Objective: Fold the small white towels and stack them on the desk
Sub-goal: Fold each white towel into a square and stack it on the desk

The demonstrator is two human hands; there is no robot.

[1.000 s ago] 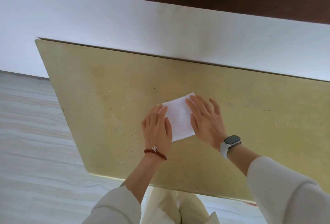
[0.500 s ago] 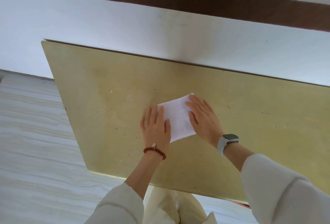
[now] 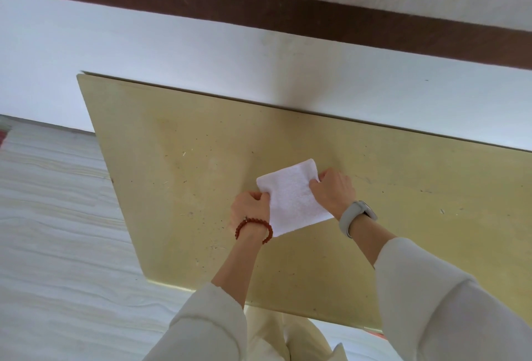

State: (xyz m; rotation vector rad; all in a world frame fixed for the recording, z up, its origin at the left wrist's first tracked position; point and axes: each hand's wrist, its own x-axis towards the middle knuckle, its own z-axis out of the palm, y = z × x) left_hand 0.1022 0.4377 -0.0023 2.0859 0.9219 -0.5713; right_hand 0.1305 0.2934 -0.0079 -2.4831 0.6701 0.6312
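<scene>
Nearest the camera, two pale sleeves (image 3: 431, 297) reach forward over the near edge of the counter (image 3: 178, 187), with light trousers (image 3: 276, 334) visible below between them. The left hand (image 3: 250, 208), wearing a red bead bracelet (image 3: 253, 229) at the wrist, has its fingers curled, and its grip is clamped on the left edge of the towel (image 3: 293, 195). The right hand (image 3: 334, 189), with a grey-strapped watch (image 3: 357, 216) on its wrist, is likewise curled, its grip pinching the towel's right edge near the far corner. The towel is small, white and folded into a rough square, turned at an angle; it lies on the yellowish counter between the two hands, around the middle of the surface. The counter top shows small specks and scratches. To the left lies a pale, wood-grained floor (image 3: 51, 231). Beyond the counter's far edge stands a white wall (image 3: 201, 52), crossed higher up by a dark brown band (image 3: 288, 13).
</scene>
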